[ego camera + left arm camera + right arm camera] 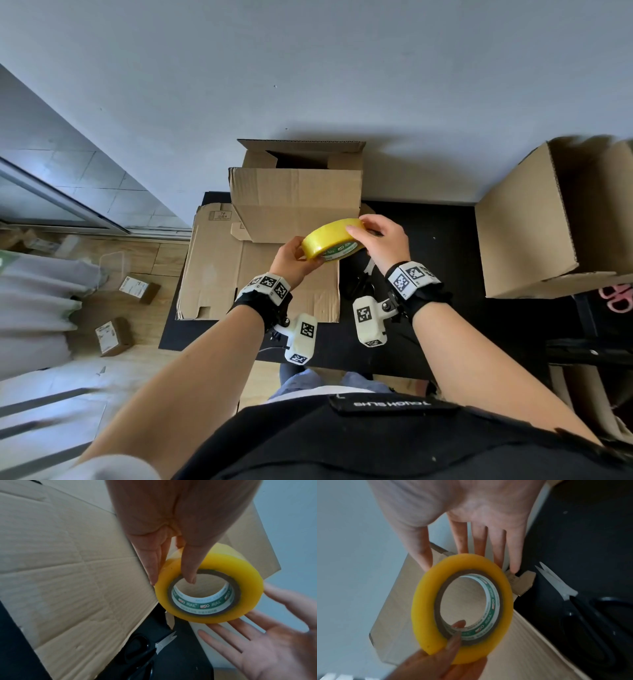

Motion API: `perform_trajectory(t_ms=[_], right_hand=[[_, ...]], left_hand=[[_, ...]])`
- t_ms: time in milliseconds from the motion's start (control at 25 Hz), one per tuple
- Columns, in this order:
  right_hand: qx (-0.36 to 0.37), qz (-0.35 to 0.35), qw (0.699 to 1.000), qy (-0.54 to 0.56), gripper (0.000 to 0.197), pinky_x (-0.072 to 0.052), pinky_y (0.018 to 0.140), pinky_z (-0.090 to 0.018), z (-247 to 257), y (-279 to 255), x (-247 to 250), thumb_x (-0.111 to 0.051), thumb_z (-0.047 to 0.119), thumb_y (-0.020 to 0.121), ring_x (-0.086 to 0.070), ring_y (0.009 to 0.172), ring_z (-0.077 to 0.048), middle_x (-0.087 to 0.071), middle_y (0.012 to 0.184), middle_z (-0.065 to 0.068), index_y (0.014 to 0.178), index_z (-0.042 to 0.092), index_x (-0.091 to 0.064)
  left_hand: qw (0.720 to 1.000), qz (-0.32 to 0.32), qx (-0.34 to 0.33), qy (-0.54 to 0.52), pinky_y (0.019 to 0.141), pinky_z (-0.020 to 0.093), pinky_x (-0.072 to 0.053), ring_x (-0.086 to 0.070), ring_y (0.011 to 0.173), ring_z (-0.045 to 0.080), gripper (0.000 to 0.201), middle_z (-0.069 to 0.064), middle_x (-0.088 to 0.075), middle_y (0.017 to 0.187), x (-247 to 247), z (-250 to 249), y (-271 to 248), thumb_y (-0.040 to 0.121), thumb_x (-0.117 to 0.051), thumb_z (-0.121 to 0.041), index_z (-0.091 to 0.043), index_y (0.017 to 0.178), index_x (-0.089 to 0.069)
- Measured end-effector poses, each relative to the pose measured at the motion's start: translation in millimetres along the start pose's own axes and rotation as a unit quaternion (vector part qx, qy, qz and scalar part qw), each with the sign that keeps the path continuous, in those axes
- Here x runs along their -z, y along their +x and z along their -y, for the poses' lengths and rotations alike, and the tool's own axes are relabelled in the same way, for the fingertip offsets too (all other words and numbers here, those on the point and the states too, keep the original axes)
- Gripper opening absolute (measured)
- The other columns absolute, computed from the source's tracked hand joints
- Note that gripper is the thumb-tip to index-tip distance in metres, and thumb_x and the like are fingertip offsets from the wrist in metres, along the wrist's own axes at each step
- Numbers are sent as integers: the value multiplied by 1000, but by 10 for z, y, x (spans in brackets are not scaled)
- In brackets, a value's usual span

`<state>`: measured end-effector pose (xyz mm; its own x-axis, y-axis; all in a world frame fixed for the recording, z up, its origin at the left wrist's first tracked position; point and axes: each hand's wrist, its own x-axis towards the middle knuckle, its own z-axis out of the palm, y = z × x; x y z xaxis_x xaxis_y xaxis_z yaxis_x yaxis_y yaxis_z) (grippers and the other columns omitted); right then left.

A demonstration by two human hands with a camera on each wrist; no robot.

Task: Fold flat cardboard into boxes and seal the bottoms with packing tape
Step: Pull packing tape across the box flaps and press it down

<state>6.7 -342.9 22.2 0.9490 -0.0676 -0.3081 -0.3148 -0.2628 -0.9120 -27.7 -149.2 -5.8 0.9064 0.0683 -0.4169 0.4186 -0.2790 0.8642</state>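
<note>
With one box folded up at the far side of the counter and untaped as far as can be seen, the tape roll is pinched by the left hand above flat cardboard, steadied by the right hand with straight fingers.

head looks down, wrists close, shared tape roll
</note>
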Motion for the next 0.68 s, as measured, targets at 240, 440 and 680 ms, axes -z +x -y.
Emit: perform_trajectory(t_ms=[240,440,680], right_hand=[[50,-32,984,-171,40,-56,85,-35,70,-53,-153,-66,55,77,-66,89,-14,-71,90,6,98,23,-74],[49,-29,975,-213,37,-54,86,-36,91,-121,-263,-61,57,80,-64,89,-19,-70,87,4,92,24,-72],[36,-20,966,-255,42,-49,79,-29,56,-216,-452,-58,57,83,-63,87,-21,-69,87,0,94,19,-72]], left_hand=[[996,-28,78,-24,75,40,-48,-55,79,26,61,7,-56,82,50,-82,-12,58,-63,-17,-8,117,-54],[995,-23,85,-36,79,43,-50,-54,88,27,54,3,-52,88,103,-37,-79,57,-56,-21,-22,111,-50],[994,-19,107,-27,85,40,-47,-53,94,21,47,-2,-53,95,152,70,-165,81,-69,-21,-19,123,-46]])
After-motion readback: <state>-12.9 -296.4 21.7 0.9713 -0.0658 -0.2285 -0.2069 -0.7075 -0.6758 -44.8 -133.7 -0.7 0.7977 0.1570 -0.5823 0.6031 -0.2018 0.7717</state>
